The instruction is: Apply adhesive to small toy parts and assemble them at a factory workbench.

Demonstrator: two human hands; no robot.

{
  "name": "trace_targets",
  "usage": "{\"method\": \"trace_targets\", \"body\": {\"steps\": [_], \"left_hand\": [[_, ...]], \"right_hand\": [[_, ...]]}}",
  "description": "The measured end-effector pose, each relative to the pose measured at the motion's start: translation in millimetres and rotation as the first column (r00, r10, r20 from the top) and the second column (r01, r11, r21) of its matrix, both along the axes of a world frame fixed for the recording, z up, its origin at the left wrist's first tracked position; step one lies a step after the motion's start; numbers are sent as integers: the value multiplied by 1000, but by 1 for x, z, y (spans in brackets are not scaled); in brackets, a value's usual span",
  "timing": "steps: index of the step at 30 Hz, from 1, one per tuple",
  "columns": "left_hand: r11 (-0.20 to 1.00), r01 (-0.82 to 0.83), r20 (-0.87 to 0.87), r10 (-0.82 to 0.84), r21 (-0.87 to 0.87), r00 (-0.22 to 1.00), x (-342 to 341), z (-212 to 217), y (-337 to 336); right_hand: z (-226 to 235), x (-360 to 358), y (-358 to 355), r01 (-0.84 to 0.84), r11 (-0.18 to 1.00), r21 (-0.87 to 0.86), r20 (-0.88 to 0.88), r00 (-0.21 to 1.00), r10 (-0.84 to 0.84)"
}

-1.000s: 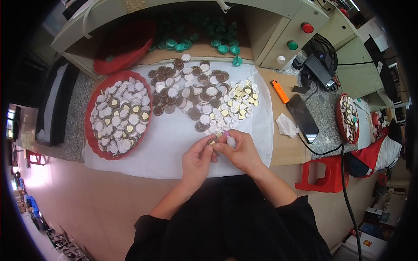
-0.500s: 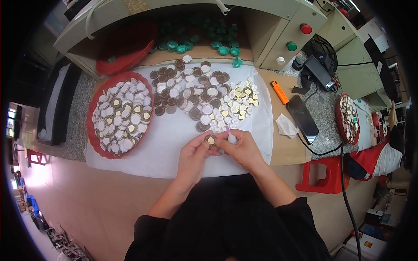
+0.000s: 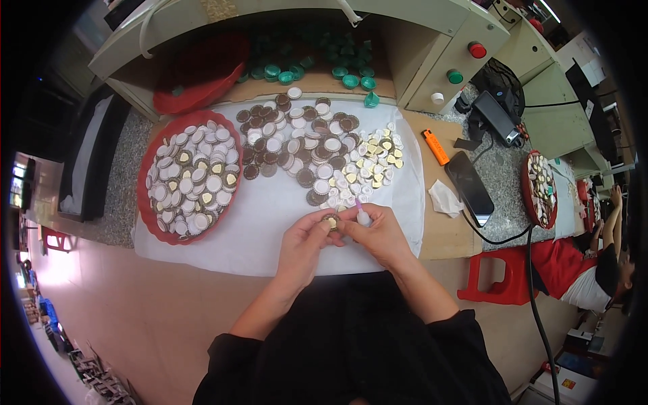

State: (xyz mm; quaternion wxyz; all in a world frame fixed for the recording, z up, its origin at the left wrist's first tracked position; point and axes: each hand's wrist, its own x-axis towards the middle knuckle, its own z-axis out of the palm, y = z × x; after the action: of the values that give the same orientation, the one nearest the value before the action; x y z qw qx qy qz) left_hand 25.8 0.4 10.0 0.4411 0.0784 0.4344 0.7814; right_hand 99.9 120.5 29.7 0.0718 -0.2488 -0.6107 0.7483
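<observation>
My left hand (image 3: 302,244) pinches a round scalloped badge (image 3: 330,219) between thumb and fingers. Dark at the rim, the badge bears a small gold shield-shaped piece, partly covered by fingertips. My right hand (image 3: 383,237) holds a small white squeeze bottle (image 3: 363,218) with a purple tip, its thumb and fingertips touching the badge's right side. Beyond my hands lies a heap of brown and white scalloped discs (image 3: 307,145) on white sheeting (image 3: 263,223). To its right are small gold and white shield-shaped pieces (image 3: 378,158).
A red basket (image 3: 144,202) full of discs stands left; another red basket (image 3: 196,94) sits behind it. Green cups (image 3: 351,82) lie under the shelf. At right are an orange cutter (image 3: 435,147), phone (image 3: 470,187), crumpled tissue (image 3: 445,198), cable, red stool (image 3: 496,277) and a co-worker (image 3: 587,273).
My left thumb has moved onto the gold piece, covering more of it. The view has shifted slightly. At the far right, the co-worker's arms have come into view, raised.
</observation>
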Motion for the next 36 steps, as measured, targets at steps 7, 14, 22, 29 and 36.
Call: {"method": "trace_targets", "body": {"steps": [7, 14, 22, 29, 36], "left_hand": [[996, -21, -110, 12, -83, 994, 3, -6, -8], [571, -821, -949, 257, -5, 185, -83, 37, -62], [785, -611, -962, -236, -103, -140, -84, 30, -22], [833, -504, -961, -276, -230, -17, -66, -3, 18], [922, -296, -856, -67, -249, 512, -54, 4, 3]], "right_hand": [[4, 4, 10, 37, 991, -126, 41, 999, -32], [0, 9, 15, 161, 909, -385, -36, 981, -190], [-4, 12, 13, 91, 934, -347, -91, 987, -130], [-3, 14, 15, 110, 936, -335, -68, 988, -141], [-7, 14, 14, 142, 918, -371, -149, 966, -210]]}}
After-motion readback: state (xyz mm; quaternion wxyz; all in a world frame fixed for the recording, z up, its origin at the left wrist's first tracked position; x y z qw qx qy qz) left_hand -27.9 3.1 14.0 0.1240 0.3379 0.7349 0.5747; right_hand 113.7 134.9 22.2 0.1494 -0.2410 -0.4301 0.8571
